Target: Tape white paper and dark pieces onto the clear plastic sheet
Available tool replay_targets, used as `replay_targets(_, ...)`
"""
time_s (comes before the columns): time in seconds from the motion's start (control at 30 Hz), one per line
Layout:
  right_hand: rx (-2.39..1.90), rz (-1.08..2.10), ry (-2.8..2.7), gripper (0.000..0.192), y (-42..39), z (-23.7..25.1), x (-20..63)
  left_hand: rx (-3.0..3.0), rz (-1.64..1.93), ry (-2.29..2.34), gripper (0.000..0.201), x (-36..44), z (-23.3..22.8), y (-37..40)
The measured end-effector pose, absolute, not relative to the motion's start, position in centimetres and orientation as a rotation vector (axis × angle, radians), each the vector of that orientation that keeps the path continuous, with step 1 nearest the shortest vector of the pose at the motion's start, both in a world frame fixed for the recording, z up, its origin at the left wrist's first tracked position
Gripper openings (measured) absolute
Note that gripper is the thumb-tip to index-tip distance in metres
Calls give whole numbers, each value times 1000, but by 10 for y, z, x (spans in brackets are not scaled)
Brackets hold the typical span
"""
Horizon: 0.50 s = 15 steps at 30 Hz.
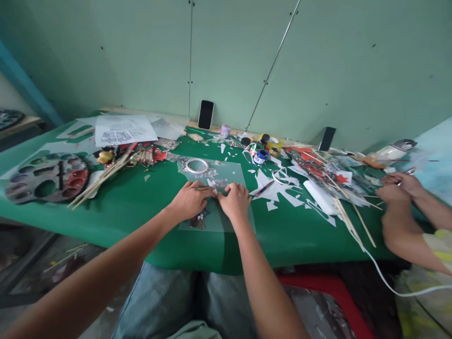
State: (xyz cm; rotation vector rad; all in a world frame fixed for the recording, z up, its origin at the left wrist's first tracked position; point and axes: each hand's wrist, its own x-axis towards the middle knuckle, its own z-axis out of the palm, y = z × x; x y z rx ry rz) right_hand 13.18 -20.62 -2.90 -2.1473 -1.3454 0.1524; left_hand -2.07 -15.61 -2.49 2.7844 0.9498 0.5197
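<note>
My left hand (190, 201) and my right hand (236, 202) meet above a clear plastic sheet (243, 176) on the green tabletop. Both have their fingers bent and drawn together, fingertips almost touching. A tiny white scrap shows between them; whatever else they pinch is hidden. Just below my left hand lies a small dark-and-brown printed cut-out (200, 220) on the sheet. Beyond my hands, a white ring-shaped roll (197, 165), seemingly tape, rests on the sheet, with more printed cut-outs (221, 182) beside it.
At left are a paint palette (49, 179), wooden sticks (106, 181) and printed papers (123, 129). White paper scraps (271, 188), a blue-labelled jar (260, 157) and a white corded tool (320, 197) lie right. Two phones lean on the wall. Another person's hands (399, 186) work far right.
</note>
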Motion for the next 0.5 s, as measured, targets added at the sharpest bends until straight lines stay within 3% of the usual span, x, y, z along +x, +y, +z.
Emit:
replay_targets(0.23, -2124, 110, -1466, 7, -206, -29, 133, 2840, 502, 973, 42, -24, -25, -154)
replay_targets(0.5, -2077, 67, -1566, 20, -209, -28, 127, 2603, 568, 1029, 48, -26, -23, -149)
